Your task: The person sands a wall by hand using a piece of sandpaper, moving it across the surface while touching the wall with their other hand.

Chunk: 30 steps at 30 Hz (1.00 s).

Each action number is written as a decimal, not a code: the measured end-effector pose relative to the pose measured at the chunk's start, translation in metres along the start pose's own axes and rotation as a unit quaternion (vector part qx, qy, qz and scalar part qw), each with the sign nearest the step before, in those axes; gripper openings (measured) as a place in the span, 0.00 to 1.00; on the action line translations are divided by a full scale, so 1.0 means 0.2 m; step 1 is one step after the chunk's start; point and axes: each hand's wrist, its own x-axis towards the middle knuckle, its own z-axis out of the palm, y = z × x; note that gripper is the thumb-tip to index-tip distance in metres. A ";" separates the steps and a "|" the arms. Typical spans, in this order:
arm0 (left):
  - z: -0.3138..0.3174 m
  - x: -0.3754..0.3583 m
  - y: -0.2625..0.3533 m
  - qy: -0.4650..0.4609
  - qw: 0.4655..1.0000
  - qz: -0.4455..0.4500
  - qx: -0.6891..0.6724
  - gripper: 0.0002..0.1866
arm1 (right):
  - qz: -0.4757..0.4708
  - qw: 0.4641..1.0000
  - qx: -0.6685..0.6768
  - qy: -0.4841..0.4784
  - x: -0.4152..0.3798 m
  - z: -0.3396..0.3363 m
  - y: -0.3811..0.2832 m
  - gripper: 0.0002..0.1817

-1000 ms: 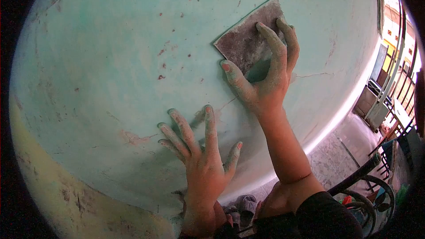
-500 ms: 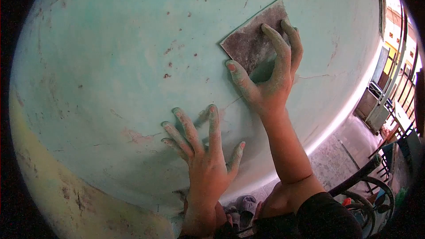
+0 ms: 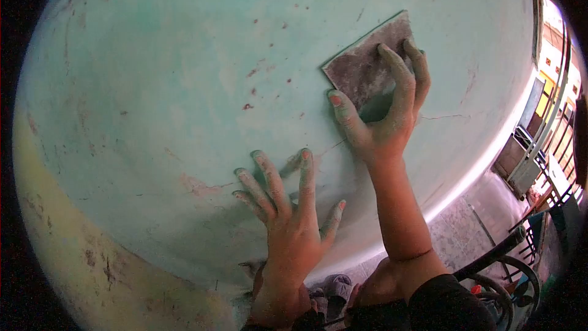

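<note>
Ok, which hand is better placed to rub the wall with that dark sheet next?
Probably the right hand: it holds the dark sheet against the wall. The left hand is lower, apart from the sheet, splayed and holding nothing.

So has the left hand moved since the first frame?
No, no clear shift either way: the left hand sits at the same spot beside the wall crack; the view itself shifted.

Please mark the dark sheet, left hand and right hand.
Dark sheet point(image 3: 358, 70), head view: exposed middle of its face.
Left hand point(image 3: 292, 239), head view: back of the hand.
Right hand point(image 3: 388, 135), head view: back of the hand.
</note>
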 end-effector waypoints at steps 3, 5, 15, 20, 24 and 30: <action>-0.01 0.01 0.00 -0.011 1.000 -0.002 0.009 0.47 | 0.003 1.000 0.002 0.002 0.01 0.00 0.00 0.40; -0.01 0.01 -0.01 -0.006 1.000 0.002 0.002 0.47 | -0.006 1.000 -0.010 -0.002 0.02 0.00 0.01 0.41; -0.02 -0.02 0.05 -0.013 1.000 -0.001 0.002 0.47 | 0.003 1.000 -0.009 -0.001 0.01 -0.06 0.00 0.41; -0.02 -0.02 0.03 -0.002 1.000 0.005 -0.012 0.47 | 0.001 1.000 0.017 0.007 0.00 -0.03 0.00 0.41; 0.01 -0.01 0.01 0.017 1.000 0.005 -0.025 0.44 | -0.036 0.999 0.006 -0.003 -0.02 -0.01 0.01 0.42; 0.02 -0.04 0.01 -0.010 1.000 -0.011 -0.002 0.49 | -0.004 1.000 0.021 0.001 -0.02 -0.07 0.12 0.41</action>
